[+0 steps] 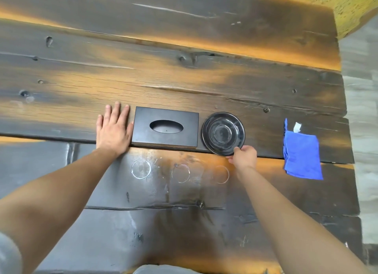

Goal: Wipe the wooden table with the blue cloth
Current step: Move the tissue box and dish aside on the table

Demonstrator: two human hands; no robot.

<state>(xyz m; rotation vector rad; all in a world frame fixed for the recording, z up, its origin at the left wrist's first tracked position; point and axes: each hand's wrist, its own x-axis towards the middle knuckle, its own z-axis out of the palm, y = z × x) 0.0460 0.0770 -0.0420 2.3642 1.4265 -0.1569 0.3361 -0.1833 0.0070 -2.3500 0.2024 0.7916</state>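
While both arms reach forward over the dark plank surface (184, 79), the scene reads as follows.

Left hand (113, 128): lies flat, palm down, fingers spread and extended, its thumb side just beside the left end of the black tissue box (165, 127); its grip holds nothing.

Right hand (243, 156): its grip pinches the near rim of the black saucer (223, 133), thumb on top of the rim.

Black tissue box: rests on the surface between the left hand and the saucer, oval slot facing up.

Black saucer: sits just right of the box, close to it.

Blue cloth (301, 153): lies folded on the surface near its right edge, well apart from both hands, a white tag at its far end.

Marks: three pale ring stains (141, 168) show on the near plank, in front of the box and saucer.
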